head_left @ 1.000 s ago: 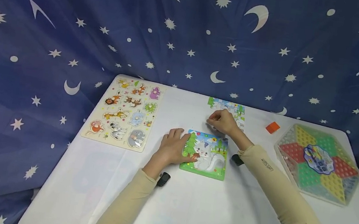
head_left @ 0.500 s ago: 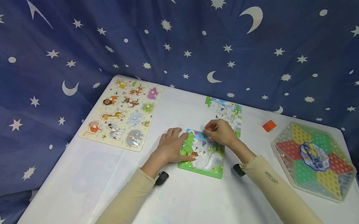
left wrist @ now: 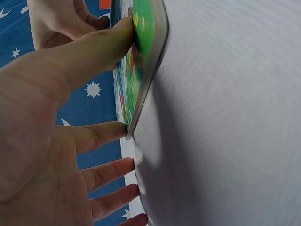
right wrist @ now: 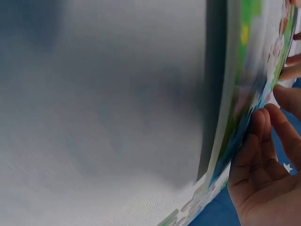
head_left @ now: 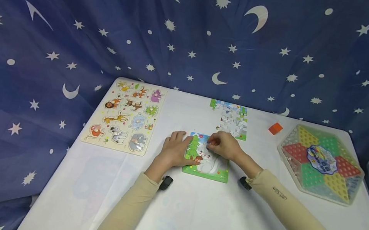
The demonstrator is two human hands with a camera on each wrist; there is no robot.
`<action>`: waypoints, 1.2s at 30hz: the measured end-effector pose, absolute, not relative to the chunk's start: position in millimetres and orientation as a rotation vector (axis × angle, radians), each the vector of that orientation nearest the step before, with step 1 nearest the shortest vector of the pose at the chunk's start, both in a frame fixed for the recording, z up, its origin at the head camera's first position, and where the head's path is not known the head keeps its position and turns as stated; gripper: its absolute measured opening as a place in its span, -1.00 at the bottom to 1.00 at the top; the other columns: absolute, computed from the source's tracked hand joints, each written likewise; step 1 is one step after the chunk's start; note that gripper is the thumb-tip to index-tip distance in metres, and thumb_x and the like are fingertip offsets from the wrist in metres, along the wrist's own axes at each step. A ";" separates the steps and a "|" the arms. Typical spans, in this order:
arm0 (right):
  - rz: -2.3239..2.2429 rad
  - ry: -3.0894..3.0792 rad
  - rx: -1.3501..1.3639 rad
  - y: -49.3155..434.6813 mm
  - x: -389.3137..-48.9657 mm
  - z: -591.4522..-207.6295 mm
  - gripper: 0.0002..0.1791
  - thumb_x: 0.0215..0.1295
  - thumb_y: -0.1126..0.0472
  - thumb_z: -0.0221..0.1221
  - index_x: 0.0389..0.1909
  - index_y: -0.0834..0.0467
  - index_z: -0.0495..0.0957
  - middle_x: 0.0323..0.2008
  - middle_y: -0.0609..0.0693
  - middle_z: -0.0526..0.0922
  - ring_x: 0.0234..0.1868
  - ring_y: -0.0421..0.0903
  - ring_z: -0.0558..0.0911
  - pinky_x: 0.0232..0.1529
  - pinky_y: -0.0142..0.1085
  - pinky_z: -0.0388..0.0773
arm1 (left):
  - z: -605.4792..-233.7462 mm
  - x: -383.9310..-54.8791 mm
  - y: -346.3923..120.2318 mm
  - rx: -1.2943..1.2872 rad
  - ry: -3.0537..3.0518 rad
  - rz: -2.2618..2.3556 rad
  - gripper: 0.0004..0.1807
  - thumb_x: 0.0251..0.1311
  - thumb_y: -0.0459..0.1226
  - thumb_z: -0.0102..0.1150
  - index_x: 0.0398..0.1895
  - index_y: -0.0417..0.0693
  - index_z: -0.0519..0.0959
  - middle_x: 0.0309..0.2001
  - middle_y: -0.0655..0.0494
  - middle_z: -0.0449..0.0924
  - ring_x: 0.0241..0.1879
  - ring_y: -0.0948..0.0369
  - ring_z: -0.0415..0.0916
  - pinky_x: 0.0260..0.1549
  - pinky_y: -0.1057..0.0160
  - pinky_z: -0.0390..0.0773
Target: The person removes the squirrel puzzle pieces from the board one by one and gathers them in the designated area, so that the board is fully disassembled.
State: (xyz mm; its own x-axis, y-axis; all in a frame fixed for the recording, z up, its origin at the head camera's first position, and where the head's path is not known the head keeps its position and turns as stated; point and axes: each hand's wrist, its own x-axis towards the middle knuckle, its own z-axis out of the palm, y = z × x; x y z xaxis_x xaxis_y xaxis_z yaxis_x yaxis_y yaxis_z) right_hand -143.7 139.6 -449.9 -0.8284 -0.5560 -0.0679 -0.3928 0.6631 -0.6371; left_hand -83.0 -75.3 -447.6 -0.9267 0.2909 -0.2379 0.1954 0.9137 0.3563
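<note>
A square squirrel jigsaw puzzle board (head_left: 204, 175) with a green border lies mid-table. My left hand (head_left: 173, 150) steadies its left side with fingers straight and spread. In the left wrist view, the thumb (left wrist: 94, 54) presses on the board's face and the index finger touches its edge. Over the upper part of the picture, my right hand (head_left: 226, 145) has thumb and fingertips together. It pinches a small bluish-grey jigsaw piece (head_left: 207, 145), mostly hidden by the fingers. In the right wrist view, the fingertips are right at the board's face.
Behind the board lies a partly joined group of jigsaw pieces (head_left: 234, 121). An animal peg puzzle (head_left: 123, 116) is at the left. To the right are a small orange-red block (head_left: 275, 128) and a hexagonal Chinese checkers box (head_left: 321, 164). A starry blue curtain (head_left: 196, 27) hangs behind.
My right hand has moved from beside the jigsaw pieces at the back, toward me and down, onto the upper part of the board. My left hand has stayed at the board's left side.
</note>
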 end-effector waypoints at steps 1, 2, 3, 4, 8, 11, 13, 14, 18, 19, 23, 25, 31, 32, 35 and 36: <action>-0.901 2.627 -0.766 139.7 -141.5 -450.7 -0.87 0.17 0.25 0.38 -0.30 0.22 0.71 -0.51 -0.09 0.58 -0.49 -0.19 0.47 -0.40 -0.31 0.41 | -448.1 -83.2 -75.1 0.363 2.788 0.474 0.03 -0.01 0.25 0.37 0.48 -0.01 0.25 0.43 -0.15 0.09 0.41 -0.06 -0.02 0.27 -0.07 0.17; -0.895 2.626 -0.773 139.7 -139.3 -451.1 -0.87 0.17 0.25 0.39 -0.30 0.22 0.72 -0.50 -0.10 0.59 -0.48 -0.20 0.47 -0.40 -0.31 0.41 | -448.2 -83.2 -75.1 0.363 2.790 0.474 0.03 -0.01 0.25 0.37 0.48 -0.01 0.25 0.43 -0.15 0.09 0.41 -0.06 -0.02 0.27 -0.07 0.17; -0.890 2.624 -0.777 139.5 -137.0 -451.1 -0.88 0.16 0.25 0.39 -0.31 0.21 0.72 -0.50 -0.10 0.59 -0.48 -0.20 0.48 -0.39 -0.31 0.42 | -448.3 -83.2 -75.1 0.364 2.791 0.472 0.03 -0.01 0.25 0.37 0.48 -0.01 0.25 0.43 -0.15 0.09 0.41 -0.06 -0.02 0.27 -0.07 0.18; -0.888 2.621 -0.783 139.4 -134.8 -451.2 -0.88 0.15 0.25 0.40 -0.32 0.20 0.73 -0.49 -0.10 0.60 -0.47 -0.20 0.48 -0.39 -0.31 0.42 | -448.4 -83.2 -75.1 0.365 2.793 0.475 0.03 -0.01 0.25 0.37 0.48 -0.02 0.25 0.43 -0.15 0.10 0.41 -0.06 -0.01 0.26 -0.07 0.18; -0.890 2.595 -0.818 138.9 -126.8 -451.0 -0.88 0.13 0.24 0.41 -0.33 0.20 0.74 -0.46 -0.11 0.61 -0.45 -0.22 0.50 -0.38 -0.33 0.45 | -448.5 -83.0 -75.3 0.369 2.801 0.487 0.02 -0.02 0.23 0.39 0.46 -0.03 0.28 0.42 -0.16 0.12 0.40 -0.06 0.00 0.24 -0.07 0.20; -0.890 2.585 -0.834 138.6 -122.2 -452.2 -0.85 0.12 0.23 0.43 -0.31 0.19 0.75 -0.43 -0.11 0.61 -0.43 -0.23 0.49 -0.37 -0.34 0.45 | -448.0 -83.0 -75.2 0.379 2.803 0.483 0.02 -0.02 0.24 0.39 0.46 -0.04 0.28 0.42 -0.16 0.12 0.39 -0.07 0.01 0.23 -0.07 0.20; -0.893 2.585 -0.839 138.1 -119.9 -453.9 -0.85 0.11 0.22 0.44 -0.31 0.19 0.76 -0.42 -0.11 0.61 -0.42 -0.23 0.49 -0.38 -0.35 0.46 | -447.8 -83.2 -74.8 0.388 2.805 0.479 0.02 -0.02 0.24 0.38 0.46 -0.04 0.27 0.41 -0.16 0.12 0.39 -0.07 0.01 0.23 -0.07 0.21; -0.894 2.589 -0.843 138.0 -119.1 -454.8 -0.85 0.10 0.22 0.44 -0.31 0.18 0.76 -0.41 -0.11 0.60 -0.42 -0.23 0.48 -0.39 -0.35 0.45 | -447.8 -83.4 -74.6 0.393 2.808 0.476 0.02 -0.02 0.24 0.38 0.46 -0.04 0.27 0.41 -0.16 0.12 0.39 -0.07 0.01 0.22 -0.07 0.21; -0.909 2.603 -0.850 138.5 -117.4 -458.0 -0.90 0.09 0.26 0.44 -0.35 0.17 0.77 -0.42 -0.12 0.59 -0.44 -0.22 0.47 -0.42 -0.36 0.45 | -447.5 -83.9 -73.6 0.411 2.815 0.474 0.02 -0.01 0.25 0.37 0.46 -0.05 0.28 0.41 -0.16 0.13 0.39 -0.08 0.01 0.22 -0.07 0.21; -0.921 2.601 -0.856 138.9 -117.4 -458.5 -0.91 0.09 0.27 0.44 -0.36 0.17 0.76 -0.42 -0.12 0.59 -0.44 -0.22 0.47 -0.43 -0.36 0.45 | -447.4 -83.8 -73.4 0.412 2.817 0.475 0.02 -0.02 0.25 0.37 0.46 -0.05 0.28 0.41 -0.16 0.13 0.39 -0.08 0.01 0.22 -0.07 0.21; -0.971 2.570 -0.890 139.6 -118.5 -461.4 -0.93 0.11 0.29 0.43 -0.39 0.19 0.73 -0.43 -0.09 0.60 -0.46 -0.24 0.46 -0.45 -0.37 0.43 | -448.3 -83.5 -73.3 0.396 2.813 0.493 0.02 -0.02 0.24 0.39 0.46 -0.06 0.28 0.40 -0.17 0.14 0.39 -0.08 0.01 0.23 -0.08 0.21; -0.977 2.557 -0.891 139.0 -119.0 -461.8 -0.92 0.11 0.28 0.43 -0.41 0.18 0.71 -0.43 -0.09 0.59 -0.47 -0.24 0.46 -0.46 -0.38 0.43 | -448.6 -83.0 -73.9 0.387 2.810 0.506 0.02 -0.02 0.23 0.39 0.45 -0.06 0.29 0.40 -0.17 0.14 0.39 -0.07 0.02 0.23 -0.08 0.21; -0.893 2.580 -0.870 136.9 -119.6 -459.5 -0.91 0.10 0.26 0.42 -0.43 0.13 0.68 -0.44 -0.11 0.56 -0.47 -0.24 0.45 -0.47 -0.38 0.42 | -450.1 -82.5 -74.8 0.394 2.809 0.524 0.01 -0.02 0.22 0.40 0.45 -0.07 0.29 0.40 -0.18 0.14 0.39 -0.08 0.01 0.23 -0.09 0.20; -0.875 2.587 -0.869 136.7 -119.7 -459.0 -0.91 0.10 0.25 0.41 -0.42 0.13 0.68 -0.44 -0.11 0.56 -0.46 -0.23 0.45 -0.47 -0.38 0.42 | -450.3 -82.5 -74.8 0.393 2.810 0.522 0.01 -0.02 0.22 0.40 0.45 -0.07 0.29 0.40 -0.18 0.13 0.39 -0.08 0.01 0.24 -0.09 0.20; -0.831 2.605 -0.875 136.0 -120.1 -458.6 -0.91 0.11 0.23 0.41 -0.41 0.12 0.68 -0.43 -0.12 0.56 -0.45 -0.23 0.46 -0.46 -0.37 0.43 | -450.4 -82.7 -74.4 0.390 2.807 0.518 0.02 -0.02 0.22 0.40 0.46 -0.07 0.28 0.41 -0.18 0.13 0.39 -0.07 0.00 0.24 -0.09 0.19; -0.819 2.610 -0.879 135.9 -120.4 -458.7 -0.91 0.11 0.22 0.40 -0.40 0.11 0.68 -0.42 -0.12 0.56 -0.45 -0.23 0.46 -0.45 -0.36 0.43 | -450.6 -82.8 -74.4 0.388 2.808 0.516 0.02 -0.02 0.22 0.40 0.46 -0.07 0.28 0.41 -0.18 0.13 0.39 -0.07 0.00 0.24 -0.08 0.19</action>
